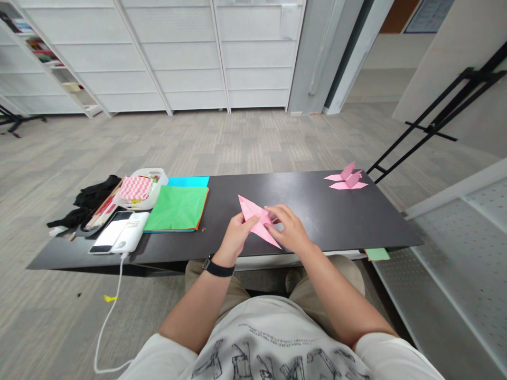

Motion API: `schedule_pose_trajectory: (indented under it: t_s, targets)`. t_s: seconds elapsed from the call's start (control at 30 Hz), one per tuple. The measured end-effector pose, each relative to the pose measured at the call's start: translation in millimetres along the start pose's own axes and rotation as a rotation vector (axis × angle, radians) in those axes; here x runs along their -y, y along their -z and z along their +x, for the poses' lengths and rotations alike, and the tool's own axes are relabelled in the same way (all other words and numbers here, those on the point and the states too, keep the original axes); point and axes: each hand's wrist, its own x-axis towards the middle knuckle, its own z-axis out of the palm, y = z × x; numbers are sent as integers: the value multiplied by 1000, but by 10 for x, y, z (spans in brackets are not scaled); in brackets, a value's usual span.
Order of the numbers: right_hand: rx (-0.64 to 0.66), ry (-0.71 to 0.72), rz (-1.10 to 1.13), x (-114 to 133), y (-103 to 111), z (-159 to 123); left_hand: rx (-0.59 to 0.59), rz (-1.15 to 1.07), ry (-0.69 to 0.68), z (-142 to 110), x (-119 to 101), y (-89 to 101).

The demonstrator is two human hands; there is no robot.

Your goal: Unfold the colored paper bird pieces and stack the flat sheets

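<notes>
Above the front part of the dark table, a folded piece of pink origami paper (259, 228) is held between my two hands. It has pointed tips at its upper left and lower right. My left hand (236, 233), with a black watch on the wrist, grips its left side, the thumb lying on top. At the right edge my right hand (288, 227) pinches the paper with thumb and fingers; the fingers partly cover that end. Two folded pink paper birds (348, 178) sit close together at the table's far right.
The dark table (237, 184) carries a stack of green paper (176, 208) with blue and orange sheets. Left of it are a white basket (160, 179), a phone (113, 229), a white power bank (132, 232) with a hanging cable (113, 311), and black cloth (97, 191).
</notes>
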Motion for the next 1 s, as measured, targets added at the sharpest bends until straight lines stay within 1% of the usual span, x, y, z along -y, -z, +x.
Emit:
schedule_pose_trajectory:
  t_s: [0.13,0.3,0.4,0.53,0.67,0.73,0.8,0.9,0.93,1.0]
  targets:
    - [7,29,-131,4,15,15,15,-21,48,4,13,19]
    - [9,54,-162,-19,24,21,29,-49,66,2,5,12]
    - [-11,79,-181,-38,26,38,-1,-80,75,0,-9,-8]
    - [-4,107,-227,-78,43,92,-62,-49,65,2,-17,-38]
    - [10,162,-278,-106,61,145,-81,-42,55,15,-6,-52]
    - [16,168,-290,-101,66,165,-96,-23,33,27,15,-46]
    - [19,149,-280,-88,69,183,-120,44,-22,37,43,-28]
    - [-9,79,-186,-83,66,198,-140,232,-146,36,75,14]
    - [-23,35,-124,-92,59,197,-127,286,-178,31,76,29]
    - [-35,-92,61,-128,33,182,-61,343,-201,20,65,58]
